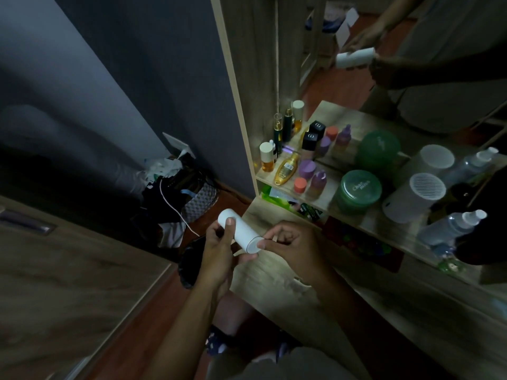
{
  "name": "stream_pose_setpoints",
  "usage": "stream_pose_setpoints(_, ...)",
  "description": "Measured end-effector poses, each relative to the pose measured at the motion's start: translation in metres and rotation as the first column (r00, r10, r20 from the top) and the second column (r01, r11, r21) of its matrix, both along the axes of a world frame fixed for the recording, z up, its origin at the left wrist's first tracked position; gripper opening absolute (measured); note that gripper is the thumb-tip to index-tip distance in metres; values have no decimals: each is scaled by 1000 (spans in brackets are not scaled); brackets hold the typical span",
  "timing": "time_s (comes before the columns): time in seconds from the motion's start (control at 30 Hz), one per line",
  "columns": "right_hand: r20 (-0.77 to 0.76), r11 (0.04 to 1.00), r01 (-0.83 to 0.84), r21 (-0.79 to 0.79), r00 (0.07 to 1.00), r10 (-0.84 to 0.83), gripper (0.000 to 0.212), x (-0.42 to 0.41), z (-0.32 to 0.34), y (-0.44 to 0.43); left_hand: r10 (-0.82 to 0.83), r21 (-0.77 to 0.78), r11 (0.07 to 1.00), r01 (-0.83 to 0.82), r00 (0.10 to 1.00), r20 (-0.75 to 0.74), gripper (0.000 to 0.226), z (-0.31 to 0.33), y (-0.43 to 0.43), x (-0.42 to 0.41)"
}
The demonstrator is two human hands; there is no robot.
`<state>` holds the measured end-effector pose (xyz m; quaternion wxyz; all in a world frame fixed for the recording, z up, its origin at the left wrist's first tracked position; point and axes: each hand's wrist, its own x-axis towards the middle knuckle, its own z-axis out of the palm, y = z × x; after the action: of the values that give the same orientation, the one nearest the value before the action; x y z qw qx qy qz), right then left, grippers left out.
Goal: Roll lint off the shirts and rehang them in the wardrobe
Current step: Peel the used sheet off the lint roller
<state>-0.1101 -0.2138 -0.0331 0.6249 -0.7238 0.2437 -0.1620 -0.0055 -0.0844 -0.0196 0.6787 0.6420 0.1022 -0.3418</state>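
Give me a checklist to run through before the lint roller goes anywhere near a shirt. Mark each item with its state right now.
1. Lint roller in hand: ok, the left hand grips the white cylinder around its body.
2. Right hand at the roller's near end: ok, fingertips touch the end cap.
3. Cover off, sticky sheet exposed: cannot tell, the surface looks plain white.
4. Shirt within view to roll: not ok, none shows here.
5. Shelf of bottles and jars clear of the hands: ok, the hands are apart from it.
6. Light sufficient: not ok, the room is dim.
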Motion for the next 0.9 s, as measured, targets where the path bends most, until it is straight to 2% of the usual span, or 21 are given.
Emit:
stream_pose_setpoints(0.37,12,999,-5,35,1000,4,25,0,-2,-7,-95,-6,995,96,994,49,34,9,0,0)
stream_pose_setpoints(0.47,23,999,-13,39,1000,12,27,1,-5,-8,-136,-4,991,137,988,71,40,11,0,3)
stream_pose_setpoints(0.77,127,996,35,-85,992,-24,18,3,6,-2,-131,-47,990,133,990,50,39,5,-5,15)
stream_pose_setpoints(0.9,108,999,-38,-23,993,40,13,3,9,-5,-127,-79,989,128,992,11,40,6,-5,16)
